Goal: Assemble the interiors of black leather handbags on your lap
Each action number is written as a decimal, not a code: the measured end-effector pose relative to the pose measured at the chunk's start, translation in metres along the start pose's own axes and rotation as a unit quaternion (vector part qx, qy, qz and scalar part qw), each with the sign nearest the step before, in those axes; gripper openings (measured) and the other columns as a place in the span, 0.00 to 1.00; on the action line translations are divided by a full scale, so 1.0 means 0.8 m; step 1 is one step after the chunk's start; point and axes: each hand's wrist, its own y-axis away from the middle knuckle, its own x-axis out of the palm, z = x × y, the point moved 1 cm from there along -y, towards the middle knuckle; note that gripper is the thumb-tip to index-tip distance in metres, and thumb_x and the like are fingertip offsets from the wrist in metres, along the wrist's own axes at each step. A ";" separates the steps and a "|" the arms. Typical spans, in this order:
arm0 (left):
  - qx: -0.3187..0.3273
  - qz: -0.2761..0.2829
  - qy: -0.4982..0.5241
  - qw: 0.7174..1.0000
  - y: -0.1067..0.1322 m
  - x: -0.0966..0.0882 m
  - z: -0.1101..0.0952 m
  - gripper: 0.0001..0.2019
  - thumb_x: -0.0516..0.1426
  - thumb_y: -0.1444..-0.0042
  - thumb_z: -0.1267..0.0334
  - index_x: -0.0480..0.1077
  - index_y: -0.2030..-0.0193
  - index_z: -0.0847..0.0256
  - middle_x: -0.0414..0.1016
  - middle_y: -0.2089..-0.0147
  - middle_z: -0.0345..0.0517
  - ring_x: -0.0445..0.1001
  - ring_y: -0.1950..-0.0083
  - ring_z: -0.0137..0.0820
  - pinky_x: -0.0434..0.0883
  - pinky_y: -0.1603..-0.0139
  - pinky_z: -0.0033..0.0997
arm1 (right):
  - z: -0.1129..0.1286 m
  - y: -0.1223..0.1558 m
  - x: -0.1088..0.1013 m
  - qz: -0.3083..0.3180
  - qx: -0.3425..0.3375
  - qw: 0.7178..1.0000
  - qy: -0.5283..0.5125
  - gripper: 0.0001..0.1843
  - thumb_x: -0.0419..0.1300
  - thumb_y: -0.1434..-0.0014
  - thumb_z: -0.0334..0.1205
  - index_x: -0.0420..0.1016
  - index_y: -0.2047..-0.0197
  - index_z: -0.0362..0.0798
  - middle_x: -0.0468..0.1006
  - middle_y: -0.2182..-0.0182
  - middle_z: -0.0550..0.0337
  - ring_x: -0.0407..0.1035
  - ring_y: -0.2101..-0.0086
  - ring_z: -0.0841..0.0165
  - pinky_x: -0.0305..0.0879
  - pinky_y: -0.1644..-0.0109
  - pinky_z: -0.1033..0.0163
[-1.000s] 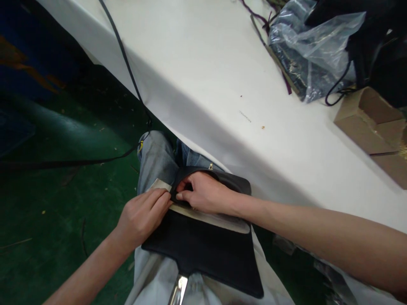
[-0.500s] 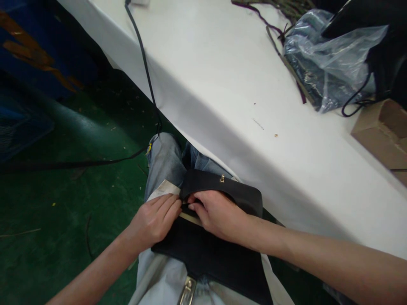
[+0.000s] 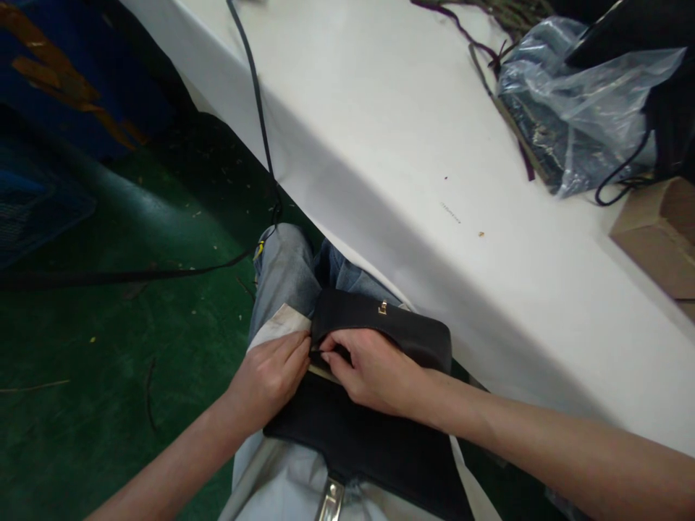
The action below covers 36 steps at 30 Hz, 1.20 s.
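Far left, dark blue box-like container with orange-brown strips (image 3: 51, 79), and below it a dark blue mesh-sided crate (image 3: 35, 217), cut off by the frame edge. Long flat black strap (image 3: 114, 277) runs above the scuffed green floor (image 3: 65, 441) toward the person's knee; thin black cord (image 3: 254, 72) hangs over the edge of the white-covered bench (image 3: 369, 123). Left hand (image 3: 274, 373) at the left end of a black, smooth, leather-like bag (image 3: 374, 441), fingers bent and gripping its edge, thumb hidden; off-white flat piece (image 3: 282, 322) sticks out just beyond the knuckles. Bag lies on the lap, over blue denim trousers (image 3: 285, 271) and pale cloth (image 3: 293, 470), flap spread toward the body, shiny metal plate (image 3: 331, 499) at its tab end, small gold-coloured clasp (image 3: 383, 307) on the far panel. Right hand (image 3: 374, 373) reaches into the bag's opening from the right, fingers partly under the far panel, thumb and index curled close together near the left hand; can't tell whether they pinch anything. Right side of bench: dark purple cord (image 3: 456, 25), crumpled clear plastic bag (image 3: 578, 101) with dark contents, looped black cable (image 3: 619, 189), brown cardboard box (image 3: 654, 228) at the frame edge.
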 end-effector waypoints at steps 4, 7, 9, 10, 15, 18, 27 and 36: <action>0.052 0.012 -0.004 0.999 -0.008 -0.008 0.006 0.11 0.53 0.24 0.76 0.77 0.45 0.73 0.88 0.50 0.63 0.89 0.51 0.44 0.89 0.48 0.41 | 0.007 -0.005 -0.012 0.004 -0.031 0.998 0.059 0.09 0.63 0.32 0.28 0.86 0.56 0.46 0.89 0.61 0.52 0.81 0.62 0.62 0.67 0.57 0.62; 0.104 0.019 -0.037 0.994 -0.024 -0.026 0.011 0.13 0.52 0.25 0.76 0.76 0.43 0.76 0.87 0.46 0.70 0.89 0.46 0.50 0.90 0.46 0.48 | 0.017 -0.008 -0.030 -0.029 -0.067 0.994 0.077 0.08 0.65 0.36 0.26 0.85 0.59 0.46 0.88 0.64 0.54 0.80 0.64 0.63 0.65 0.58 0.63; 0.141 0.017 -0.062 0.988 -0.036 -0.042 0.011 0.14 0.52 0.25 0.75 0.76 0.42 0.79 0.86 0.45 0.73 0.88 0.44 0.52 0.89 0.45 0.51 | 0.027 -0.007 -0.043 -0.048 -0.086 0.992 0.073 0.07 0.66 0.39 0.26 0.83 0.61 0.47 0.85 0.68 0.59 0.76 0.68 0.67 0.64 0.60 0.64; 0.155 0.013 -0.069 0.985 -0.040 -0.050 0.010 0.15 0.51 0.25 0.75 0.76 0.42 0.79 0.86 0.45 0.74 0.88 0.43 0.53 0.89 0.45 0.52 | 0.032 -0.004 -0.049 -0.050 -0.092 0.992 0.065 0.07 0.67 0.39 0.26 0.82 0.62 0.47 0.83 0.70 0.61 0.74 0.70 0.68 0.63 0.61 0.64; 0.154 -0.007 -0.019 0.988 -0.044 -0.072 -0.014 0.16 0.52 0.27 0.73 0.78 0.41 0.75 0.87 0.44 0.69 0.86 0.40 0.51 0.86 0.39 0.52 | 0.049 0.027 -0.063 -0.024 -0.066 0.998 -0.004 0.07 0.67 0.38 0.27 0.78 0.65 0.49 0.77 0.75 0.68 0.68 0.75 0.71 0.60 0.67 0.66; 0.117 -0.017 0.028 0.993 -0.042 -0.067 -0.032 0.14 0.53 0.27 0.73 0.78 0.41 0.72 0.87 0.45 0.64 0.86 0.42 0.49 0.85 0.39 0.51 | 0.046 0.051 -0.059 -0.024 -0.038 0.999 -0.012 0.08 0.67 0.39 0.27 0.77 0.66 0.50 0.77 0.74 0.67 0.68 0.74 0.71 0.60 0.68 0.66; 0.070 0.075 0.024 0.994 -0.056 -0.021 -0.041 0.21 0.52 0.23 0.70 0.70 0.27 0.57 0.83 0.39 0.54 0.86 0.49 0.42 0.83 0.55 0.41 | 0.002 0.066 -0.048 -0.052 -0.006 0.998 -0.029 0.08 0.65 0.42 0.26 0.75 0.68 0.48 0.78 0.74 0.67 0.69 0.71 0.71 0.59 0.67 0.66; 0.069 0.154 0.094 0.981 -0.062 -0.014 -0.016 0.19 0.61 0.29 0.67 0.71 0.34 0.53 0.80 0.33 0.53 0.83 0.38 0.45 0.82 0.47 0.42 | -0.005 0.075 -0.023 -0.101 0.012 0.994 -0.048 0.08 0.65 0.45 0.27 0.74 0.70 0.48 0.77 0.75 0.68 0.68 0.73 0.71 0.58 0.67 0.66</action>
